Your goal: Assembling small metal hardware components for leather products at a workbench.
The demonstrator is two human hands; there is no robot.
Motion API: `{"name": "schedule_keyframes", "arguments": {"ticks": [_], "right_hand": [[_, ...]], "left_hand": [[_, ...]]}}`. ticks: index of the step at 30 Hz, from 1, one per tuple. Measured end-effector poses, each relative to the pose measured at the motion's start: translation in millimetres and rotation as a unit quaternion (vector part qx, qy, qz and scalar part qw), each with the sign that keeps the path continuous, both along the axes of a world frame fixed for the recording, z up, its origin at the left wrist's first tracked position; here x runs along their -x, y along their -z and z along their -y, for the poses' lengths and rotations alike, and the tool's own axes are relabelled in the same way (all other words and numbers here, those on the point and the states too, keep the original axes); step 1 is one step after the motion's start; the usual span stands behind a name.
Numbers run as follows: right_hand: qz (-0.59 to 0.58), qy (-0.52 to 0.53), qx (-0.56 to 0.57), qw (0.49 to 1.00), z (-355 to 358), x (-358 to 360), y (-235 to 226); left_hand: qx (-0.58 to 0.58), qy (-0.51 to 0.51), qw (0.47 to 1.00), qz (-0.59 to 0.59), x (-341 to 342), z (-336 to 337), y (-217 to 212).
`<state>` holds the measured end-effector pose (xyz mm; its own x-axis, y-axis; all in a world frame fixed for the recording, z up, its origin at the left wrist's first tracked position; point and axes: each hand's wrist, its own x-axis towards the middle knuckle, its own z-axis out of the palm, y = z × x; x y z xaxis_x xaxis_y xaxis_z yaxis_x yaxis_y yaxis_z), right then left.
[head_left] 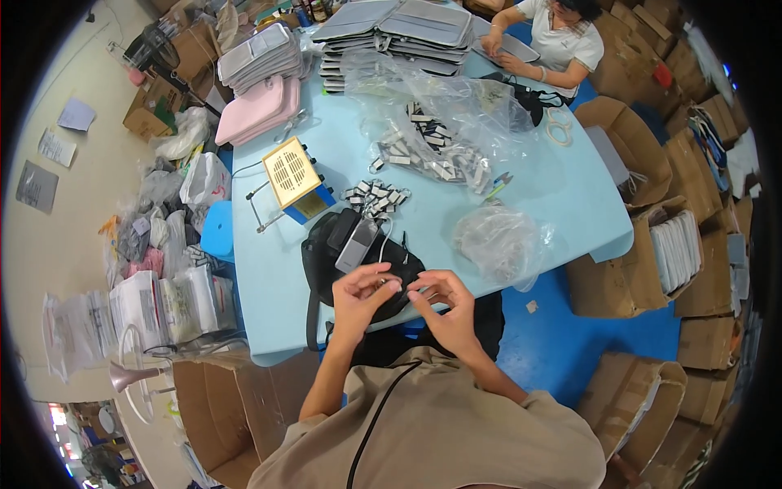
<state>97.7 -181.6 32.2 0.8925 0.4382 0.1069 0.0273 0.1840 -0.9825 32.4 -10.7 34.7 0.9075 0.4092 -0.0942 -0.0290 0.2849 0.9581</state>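
Note:
My left hand (pixel 364 300) is raised over a black bag (pixel 322 253), at the table's near edge. Its thumb and fingertips pinch something tiny that I cannot make out. Close beside it on the right, my right hand (pixel 446 311) has thumb and forefinger tips brought together; whatever they hold is too small to name. On the bag lies a grey power bank (pixel 357 246) with a white cable (pixel 387 236). Just beyond it is a pile of small black-and-white tags (pixel 376 198) with metal rings.
A yellow-and-blue box-shaped device (pixel 293 175) stands at left on the light blue table (pixel 570 212). A clear bag of tags (pixel 436 151), a crumpled plastic bag (pixel 497 236) and green snips (pixel 499 186) lie rightward. Grey cases (pixel 391 28) are stacked behind; a co-worker (pixel 562 41) sits far right.

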Motion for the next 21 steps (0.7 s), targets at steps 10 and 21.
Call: {"name": "schedule_keyframes", "arguments": {"ticks": [10, 21], "right_hand": [[0.055, 0.252, 0.110, 0.960, 86.1, -84.8, 51.3], [0.272, 0.085, 0.407, 0.868, 71.0, -143.7, 114.7]], "left_hand": [[-0.407, -0.042, 0.912, -0.042, -130.8, -107.8, 21.8], [-0.555, 0.051, 0.825, 0.094, -333.2, -77.6, 35.3]]}}
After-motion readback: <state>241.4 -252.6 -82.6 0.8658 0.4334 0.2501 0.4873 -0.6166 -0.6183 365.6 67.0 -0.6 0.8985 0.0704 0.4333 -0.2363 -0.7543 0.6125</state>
